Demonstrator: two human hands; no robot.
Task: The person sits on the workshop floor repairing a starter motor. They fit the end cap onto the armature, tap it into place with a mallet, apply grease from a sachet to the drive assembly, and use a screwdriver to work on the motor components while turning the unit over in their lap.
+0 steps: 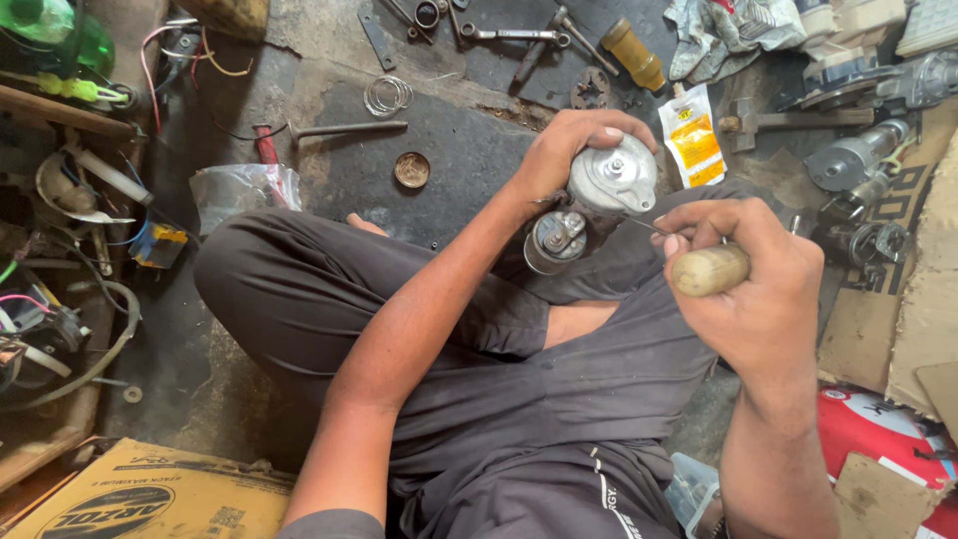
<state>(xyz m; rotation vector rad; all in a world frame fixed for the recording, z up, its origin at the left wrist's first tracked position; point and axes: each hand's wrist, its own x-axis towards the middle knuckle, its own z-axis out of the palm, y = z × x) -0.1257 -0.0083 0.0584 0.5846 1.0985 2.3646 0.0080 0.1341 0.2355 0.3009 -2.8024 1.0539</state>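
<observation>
My left hand (564, 150) grips a silver starter motor (599, 195), its round end cap facing up and its smaller cylinder below. A wooden-handled tool (707, 269) is gripped in my right hand (753, 279), and its thin metal shaft points left at the motor's side, just under the cap. I sit cross-legged on the floor in dark grey clothes, and both hands hover above my lap.
On the dark floor mat lie wire rings (387, 96), a small round lid (411, 170), a hammer (339, 130), wrenches (509, 35) and a yellow sachet (693, 135). More motor parts (858, 160) sit right. Cardboard boxes (150, 494) lie front left; cables clutter the left.
</observation>
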